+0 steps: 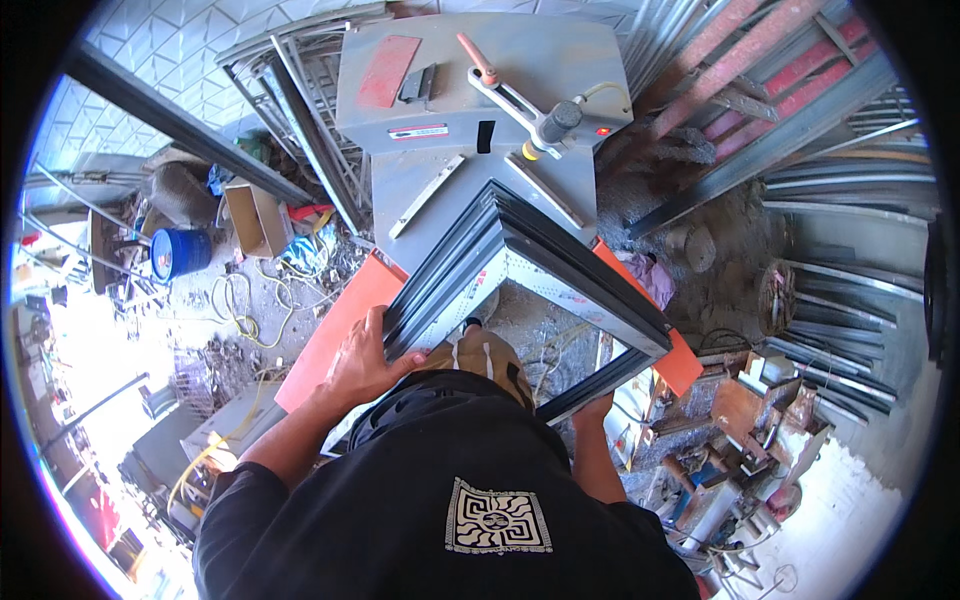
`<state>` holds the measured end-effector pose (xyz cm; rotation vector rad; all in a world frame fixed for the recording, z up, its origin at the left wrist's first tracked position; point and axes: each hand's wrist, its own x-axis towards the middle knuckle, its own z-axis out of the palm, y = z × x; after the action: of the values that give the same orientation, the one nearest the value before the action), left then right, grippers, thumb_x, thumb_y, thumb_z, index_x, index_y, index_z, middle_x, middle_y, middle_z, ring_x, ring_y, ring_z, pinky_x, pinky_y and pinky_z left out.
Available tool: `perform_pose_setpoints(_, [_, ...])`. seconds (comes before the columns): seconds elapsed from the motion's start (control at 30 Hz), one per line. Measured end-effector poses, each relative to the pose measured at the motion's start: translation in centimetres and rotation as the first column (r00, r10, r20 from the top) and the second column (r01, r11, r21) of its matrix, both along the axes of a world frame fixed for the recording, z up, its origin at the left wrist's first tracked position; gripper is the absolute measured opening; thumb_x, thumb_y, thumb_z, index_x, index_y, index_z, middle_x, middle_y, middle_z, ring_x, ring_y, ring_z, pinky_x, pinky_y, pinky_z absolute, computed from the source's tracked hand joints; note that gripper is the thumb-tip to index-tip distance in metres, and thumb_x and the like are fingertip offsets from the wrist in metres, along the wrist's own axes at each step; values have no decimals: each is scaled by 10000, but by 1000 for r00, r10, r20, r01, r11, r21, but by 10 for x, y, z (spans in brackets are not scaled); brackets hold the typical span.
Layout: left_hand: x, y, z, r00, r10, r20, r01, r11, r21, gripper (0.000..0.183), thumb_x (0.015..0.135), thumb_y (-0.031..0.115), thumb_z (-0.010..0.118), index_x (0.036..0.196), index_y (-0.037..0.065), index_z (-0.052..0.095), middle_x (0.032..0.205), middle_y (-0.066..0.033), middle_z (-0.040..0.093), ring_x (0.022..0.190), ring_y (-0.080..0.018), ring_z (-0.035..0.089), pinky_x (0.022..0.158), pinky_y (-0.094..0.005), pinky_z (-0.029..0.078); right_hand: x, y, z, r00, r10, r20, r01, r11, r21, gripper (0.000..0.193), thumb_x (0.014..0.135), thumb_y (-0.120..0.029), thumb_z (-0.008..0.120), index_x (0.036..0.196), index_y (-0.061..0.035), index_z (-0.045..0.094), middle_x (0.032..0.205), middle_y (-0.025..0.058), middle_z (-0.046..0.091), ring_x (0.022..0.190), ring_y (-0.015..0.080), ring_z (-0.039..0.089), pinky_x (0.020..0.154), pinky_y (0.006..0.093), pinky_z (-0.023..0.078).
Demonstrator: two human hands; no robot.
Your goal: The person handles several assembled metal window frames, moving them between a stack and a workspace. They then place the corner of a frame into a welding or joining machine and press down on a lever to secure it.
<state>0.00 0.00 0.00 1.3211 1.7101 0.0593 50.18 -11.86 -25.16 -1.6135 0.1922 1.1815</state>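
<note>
A dark grey metal window frame point(598, 272) with mitred corners is held in front of my body, one corner pointing away toward a grey machine point(480, 90). Whitish film with small print covers parts of its faces. My left hand point(368, 358) is closed on the frame's left bar, thumb on the near side. At the lower right, my right hand point(594, 410) grips the near bar from outside; most of its fingers are hidden. The frame's far corner overlaps the machine's bed, between two metal guide strips point(538, 190). Whether it rests on the bed I cannot tell.
An orange-handled clamp arm point(515, 105) reaches over the machine bed. Orange panels point(335, 325) flank it. Metal profiles point(850, 280) are stacked along the right. A blue bucket point(180, 254), a cardboard box point(255, 222) and a yellow cable point(240, 315) lie at left.
</note>
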Motion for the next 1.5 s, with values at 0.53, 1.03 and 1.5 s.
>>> perform_pose_setpoints(0.53, [3, -96, -14, 995, 95, 35, -100, 979, 175, 1299, 801, 892, 787, 1581, -69, 393, 1406, -367, 611, 1372, -538, 597, 1168, -601, 468, 42, 44, 13, 989, 133, -69, -119, 976, 180, 369, 1125, -450, 539, 1085, -133, 722, 911, 71, 739, 821, 267, 724, 789, 443, 633])
perform_pose_setpoints(1.03, [-34, -155, -58, 985, 125, 123, -150, 964, 221, 1305, 733, 907, 823, 1516, -69, 454, 1313, -347, 655, 1273, -541, 646, 1114, -584, 515, 33, 8, 28, 970, 207, -125, -181, 965, 188, 538, 1135, -518, 543, 1446, -109, 700, 1432, 94, 752, 1332, 312, 696, 1165, 465, 566])
perform_pose_setpoints(1.5, [-26, -180, -86, 976, 182, 118, -209, 936, 282, 1224, 728, 908, 825, 1445, -32, 511, 1275, -308, 681, 1232, -515, 673, 1074, -571, 541, 54, 10, 24, 907, 362, -217, -281, 902, 327, 601, 1121, -593, 555, 1450, -118, 718, 1484, 94, 737, 1381, 333, 670, 1247, 501, 493])
